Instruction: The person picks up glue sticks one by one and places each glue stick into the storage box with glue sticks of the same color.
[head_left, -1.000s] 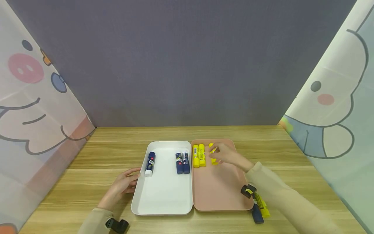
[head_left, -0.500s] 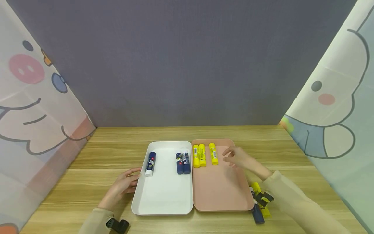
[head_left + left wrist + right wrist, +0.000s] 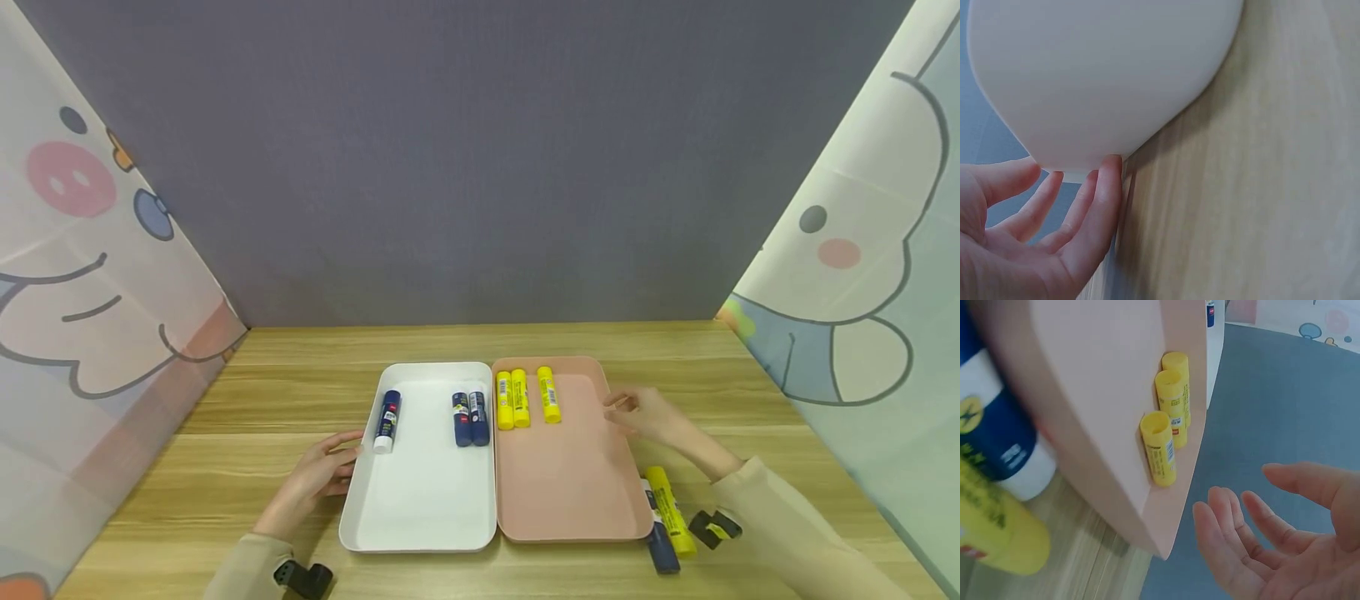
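Note:
My left hand [image 3: 318,475] rests its fingertips and thumb against the left wall of the white tray [image 3: 420,517]; the left wrist view shows them at the tray's side [image 3: 1097,94]. In the tray lie a blue glue stick [image 3: 386,421] at the left and two more blue glue sticks [image 3: 470,419] side by side at the right. Over the right rim of the pink tray [image 3: 570,500] hovers my right hand [image 3: 648,414], holding nothing, its fingers apart in the right wrist view. Two yellow glue sticks [image 3: 512,400] lie together inside, a third yellow glue stick [image 3: 550,395] slightly apart.
Beside the pink tray's lower right corner, a blue glue stick [image 3: 662,542] and a yellow glue stick [image 3: 671,512] lie on the wooden table [image 3: 300,375]. Both trays stand edge to edge. A grey panel [image 3: 480,167] rises behind the table, with cartoon-printed sheets at both sides.
My right hand has let go of the third yellow glue stick and moved right, to the pink tray's edge. The glue stick stays in the tray. My left hand has stayed put.

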Motion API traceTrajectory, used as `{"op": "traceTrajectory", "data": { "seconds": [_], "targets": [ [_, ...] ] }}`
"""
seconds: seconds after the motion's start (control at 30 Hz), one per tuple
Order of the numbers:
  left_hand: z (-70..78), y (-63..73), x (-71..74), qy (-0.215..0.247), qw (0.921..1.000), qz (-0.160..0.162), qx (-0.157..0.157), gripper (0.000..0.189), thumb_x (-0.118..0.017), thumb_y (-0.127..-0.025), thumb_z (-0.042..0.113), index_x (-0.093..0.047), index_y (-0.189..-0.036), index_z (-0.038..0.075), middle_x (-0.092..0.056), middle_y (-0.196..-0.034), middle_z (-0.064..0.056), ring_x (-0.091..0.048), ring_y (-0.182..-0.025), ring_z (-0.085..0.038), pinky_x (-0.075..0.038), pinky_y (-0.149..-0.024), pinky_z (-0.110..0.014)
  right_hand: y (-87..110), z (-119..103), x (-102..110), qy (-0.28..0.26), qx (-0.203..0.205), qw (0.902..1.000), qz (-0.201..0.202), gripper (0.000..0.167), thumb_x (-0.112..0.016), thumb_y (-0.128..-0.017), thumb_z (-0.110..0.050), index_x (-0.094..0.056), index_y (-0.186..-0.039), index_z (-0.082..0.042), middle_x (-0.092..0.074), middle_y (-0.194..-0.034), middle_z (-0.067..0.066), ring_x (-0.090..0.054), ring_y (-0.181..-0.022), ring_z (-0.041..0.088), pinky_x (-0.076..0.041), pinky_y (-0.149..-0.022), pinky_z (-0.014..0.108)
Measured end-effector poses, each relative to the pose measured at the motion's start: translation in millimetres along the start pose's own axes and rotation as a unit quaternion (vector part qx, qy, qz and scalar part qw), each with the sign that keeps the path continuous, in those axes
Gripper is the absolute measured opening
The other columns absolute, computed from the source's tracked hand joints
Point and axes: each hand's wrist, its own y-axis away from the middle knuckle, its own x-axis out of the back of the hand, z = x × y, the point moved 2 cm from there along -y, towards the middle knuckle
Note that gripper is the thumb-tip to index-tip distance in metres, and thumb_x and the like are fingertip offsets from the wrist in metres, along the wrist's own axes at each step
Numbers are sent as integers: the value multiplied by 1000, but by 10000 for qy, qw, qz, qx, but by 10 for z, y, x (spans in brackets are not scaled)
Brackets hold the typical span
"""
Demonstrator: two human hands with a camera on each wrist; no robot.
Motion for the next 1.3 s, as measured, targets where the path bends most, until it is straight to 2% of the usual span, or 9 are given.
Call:
{"op": "traceTrajectory", "data": {
  "seconds": [0.2,0.5,0.87,1.3],
  "targets": [
    [-5,-1,-6,-15,10000,37,3,49,-54,-88,16,-36,-129,-5,-65,-84,-5,-61,-72,-14,-50,-64,-36,116,103,51,-61,-37,10000,36,34,-53,-85,-9,-49,-109,16,-56,-81,14,-55,-61,22,-47,-54,35],
    [-15,-10,-8,-15,10000,71,14,48,-53,-88,16,-37,-129,-4,-65,-85,-6,-62,-72,-15,-50,-64,-36,259,263,117,6,-185,9997,163,34,-53,-85,-8,-48,-107,18,-55,-75,12,-49,-56,16,-43,-49,29],
    [-15,-17,0,92,10000,-3,-16,49,-53,-87,15,-36,-128,-5,-64,-81,-3,-61,-70,-13,-50,-63,-34,465,441,120,785,-617,9945,315,31,-56,-83,-14,-55,-102,10,-56,-77,9,-51,-61,16,-41,-50,28],
    [-7,2,-13,-63,9998,180,35,47,-54,-87,15,-39,-127,-4,-64,-83,-6,-61,-71,-16,-50,-64,-36,629,637,56,475,-781,9958,56,36,-58,-81,-14,-51,-104,13,-53,-67,7,-46,-48,13,-40,-44,26]
  ]
}}
